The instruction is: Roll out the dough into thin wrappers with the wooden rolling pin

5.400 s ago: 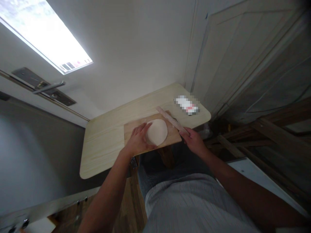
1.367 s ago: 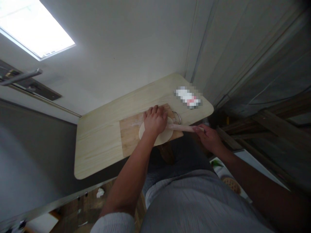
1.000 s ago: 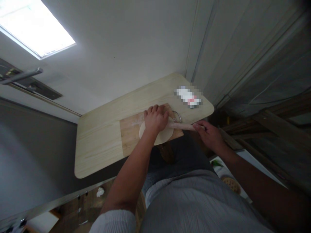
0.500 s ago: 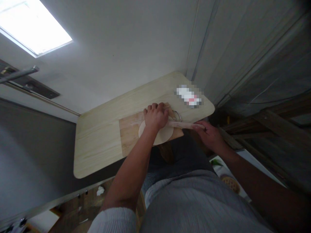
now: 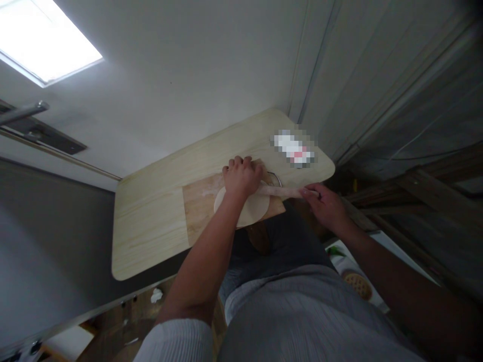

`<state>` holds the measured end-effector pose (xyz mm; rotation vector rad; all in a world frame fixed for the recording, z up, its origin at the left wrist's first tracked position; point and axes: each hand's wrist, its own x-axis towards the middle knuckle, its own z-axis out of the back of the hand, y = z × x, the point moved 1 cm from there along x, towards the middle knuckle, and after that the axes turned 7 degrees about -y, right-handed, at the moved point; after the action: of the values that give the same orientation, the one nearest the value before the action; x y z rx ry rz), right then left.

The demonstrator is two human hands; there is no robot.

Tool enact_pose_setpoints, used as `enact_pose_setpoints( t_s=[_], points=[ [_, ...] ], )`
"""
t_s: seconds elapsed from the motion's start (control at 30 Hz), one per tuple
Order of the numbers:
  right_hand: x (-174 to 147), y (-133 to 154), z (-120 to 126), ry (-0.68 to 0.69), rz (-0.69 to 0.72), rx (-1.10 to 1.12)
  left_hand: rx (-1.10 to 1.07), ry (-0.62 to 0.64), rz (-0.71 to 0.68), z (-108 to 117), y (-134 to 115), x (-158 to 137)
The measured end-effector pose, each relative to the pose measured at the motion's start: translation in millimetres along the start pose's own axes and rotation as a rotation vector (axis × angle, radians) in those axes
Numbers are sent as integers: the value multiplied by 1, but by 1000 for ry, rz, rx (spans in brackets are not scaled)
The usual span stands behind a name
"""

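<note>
A flat round of dough [image 5: 253, 211] lies on a wooden cutting board [image 5: 196, 206], which has a curved metal handle [image 5: 278, 177] at its far right. Across the dough's far side runs a pale, slim rolling pin [image 5: 281, 191]. My left hand [image 5: 241, 177] is over the pin's left end with its fingers curled; the palm side and that end are hidden. At the other end, beyond the board's right edge, my right hand [image 5: 325, 205] grips the rolling pin between thumb and fingers. White dust, like flour, marks the board near my left hand.
The board rests on a light wooden table [image 5: 147, 221] against a white door with a metal handle [image 5: 26, 113]. A blurred-out white and red item [image 5: 293, 148] lies at the table's far right. Low on my right, a white surface [image 5: 341, 264] bears a round brown item [image 5: 356, 285].
The view has shifted slightly. Both hands stay at the rolling pin, and the dough looks nearly the same.
</note>
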<state>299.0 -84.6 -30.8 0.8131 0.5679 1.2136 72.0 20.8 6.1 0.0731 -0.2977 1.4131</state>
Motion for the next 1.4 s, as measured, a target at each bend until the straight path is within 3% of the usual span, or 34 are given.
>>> enact_pose_setpoints(
  t_s=[1.07,1.23,1.4],
  points=[
    [23,2,-1,-79,-16,22,-26,57,55,-4,-8,32],
    [15,4,0,26,43,55,0,40,65,-4,-8,34],
    [9,5,-2,-2,39,36,1,30,51,-7,-8,36]
  ],
)
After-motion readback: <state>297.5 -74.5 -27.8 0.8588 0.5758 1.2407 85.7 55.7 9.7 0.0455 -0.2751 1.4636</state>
